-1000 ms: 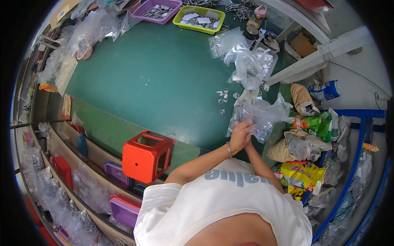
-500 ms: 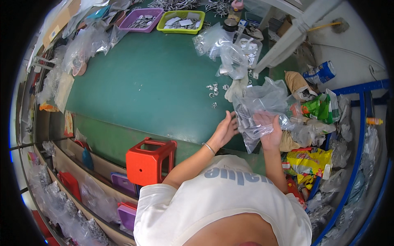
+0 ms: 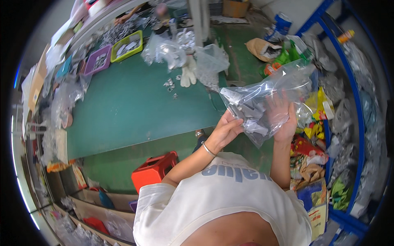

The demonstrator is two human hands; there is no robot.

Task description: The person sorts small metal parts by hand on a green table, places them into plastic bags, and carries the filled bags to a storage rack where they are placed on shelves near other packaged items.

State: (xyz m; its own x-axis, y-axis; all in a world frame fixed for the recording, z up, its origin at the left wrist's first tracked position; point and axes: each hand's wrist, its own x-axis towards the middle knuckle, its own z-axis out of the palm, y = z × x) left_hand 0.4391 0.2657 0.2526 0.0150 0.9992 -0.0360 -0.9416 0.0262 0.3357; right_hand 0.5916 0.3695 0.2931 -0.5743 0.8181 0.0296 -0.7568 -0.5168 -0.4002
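A clear plastic bag (image 3: pixel 283 86) with flat grey-white pieces (image 3: pixel 249 114) inside is held up past the right end of the green table. My left hand (image 3: pixel 230 128), wearing a bracelet, pinches its lower left edge between thumb and fingers. Flat against the bag lies my right hand (image 3: pixel 283 119), its spread fingers showing through the plastic. Another cloudy plastic bag (image 3: pixel 211 63) lies at the table's right edge, beside a white glove (image 3: pixel 188 74). Small silvery metal pieces (image 3: pixel 169 85) sit left of the glove.
Purple (image 3: pixel 97 60) and yellow-green (image 3: pixel 127 45) baskets with small parts stand on the far side of the green table (image 3: pixel 135 106). A red stool (image 3: pixel 154 170) is below its near edge. Blue shelving (image 3: pixel 361 110) and piled bags line the right. Another person's hand (image 3: pixel 125 18) shows at the back.
My view has turned right. My left hand, open beside the bag before, now grips its edge. The bag with the grey-white pieces is now apart from the cloudy bag on the table.
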